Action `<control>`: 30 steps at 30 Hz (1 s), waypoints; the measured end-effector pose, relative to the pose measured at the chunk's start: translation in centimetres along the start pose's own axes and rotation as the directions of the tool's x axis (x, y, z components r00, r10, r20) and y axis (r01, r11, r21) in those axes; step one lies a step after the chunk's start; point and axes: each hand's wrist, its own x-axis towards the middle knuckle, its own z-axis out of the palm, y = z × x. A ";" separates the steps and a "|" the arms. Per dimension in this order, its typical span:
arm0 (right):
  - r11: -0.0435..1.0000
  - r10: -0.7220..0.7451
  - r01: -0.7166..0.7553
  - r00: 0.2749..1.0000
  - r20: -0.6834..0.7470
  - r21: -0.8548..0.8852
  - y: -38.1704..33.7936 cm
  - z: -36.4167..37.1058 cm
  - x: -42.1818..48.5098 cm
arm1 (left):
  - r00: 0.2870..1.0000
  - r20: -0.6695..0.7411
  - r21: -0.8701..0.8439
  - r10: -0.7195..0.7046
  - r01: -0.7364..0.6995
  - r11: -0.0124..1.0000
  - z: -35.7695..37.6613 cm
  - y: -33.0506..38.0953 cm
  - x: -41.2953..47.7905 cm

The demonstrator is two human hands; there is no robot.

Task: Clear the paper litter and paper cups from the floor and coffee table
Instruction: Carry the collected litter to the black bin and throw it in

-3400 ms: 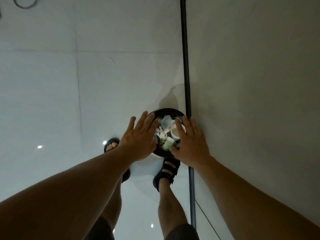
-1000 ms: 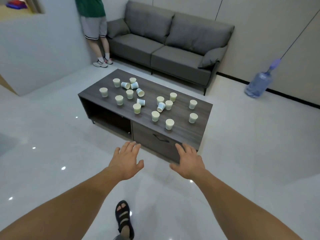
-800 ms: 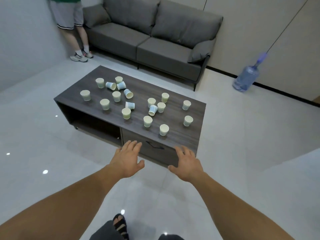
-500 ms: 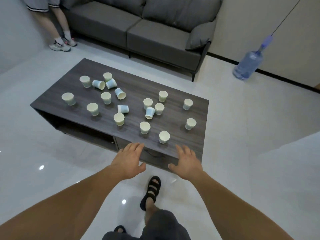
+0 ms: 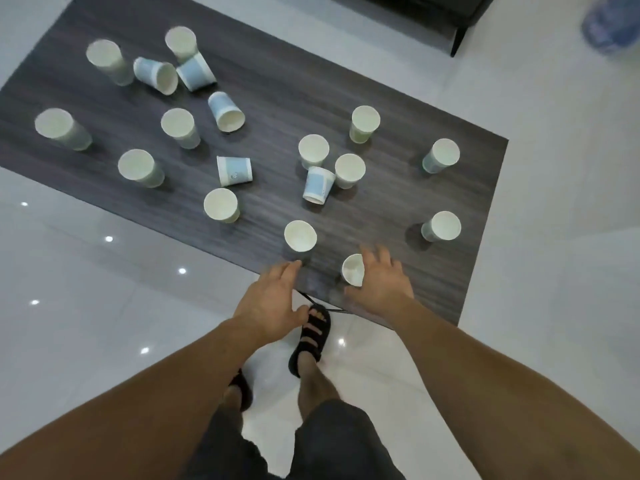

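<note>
Several pale paper cups stand or lie on a dark wood coffee table [image 5: 398, 209]. My right hand [image 5: 379, 284] reaches over the table's near edge, its fingers curved around the nearest upright cup [image 5: 352, 269] and touching its right side, not closed on it. My left hand [image 5: 272, 299] hovers at the near edge with fingers apart, empty, just below another upright cup [image 5: 300, 236]. Some cups with blue bands lie on their sides, such as one near the middle [image 5: 234, 170] and one further right [image 5: 318, 185].
Glossy white floor tiles surround the table. My sandalled feet [image 5: 310, 337] stand right against the near edge. A sofa leg [image 5: 457, 43] shows at the top, and a blue water bottle [image 5: 609, 26] lies at the top right corner.
I have walked from the bin to the coffee table and leaned over it. Both hands moved forward over the near edge, and my right hand has reached the nearest cup.
</note>
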 end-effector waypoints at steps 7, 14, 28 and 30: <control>0.997 0.068 -0.069 0.996 0.051 0.022 -1.2 4.8 3.8 | 0.998 0.057 -0.087 0.016 -0.011 0.996 3.5 -4.5 2.9; 0.937 0.039 -0.047 0.999 0.029 0.347 -9.5 4.5 -1.9 | 0.989 0.093 -0.228 0.117 -0.093 0.969 1.6 -7.1 0.9; 0.986 -0.067 0.107 0.958 -0.277 0.130 -14.4 1.7 3.7 | 0.998 -0.019 -0.336 -0.052 0.042 0.941 -1.3 -17.6 -2.3; 0.999 -0.035 0.037 0.984 -0.177 0.010 -13.2 1.9 6.0 | 0.995 0.008 -0.337 -0.102 0.098 0.936 -0.3 -18.2 -2.8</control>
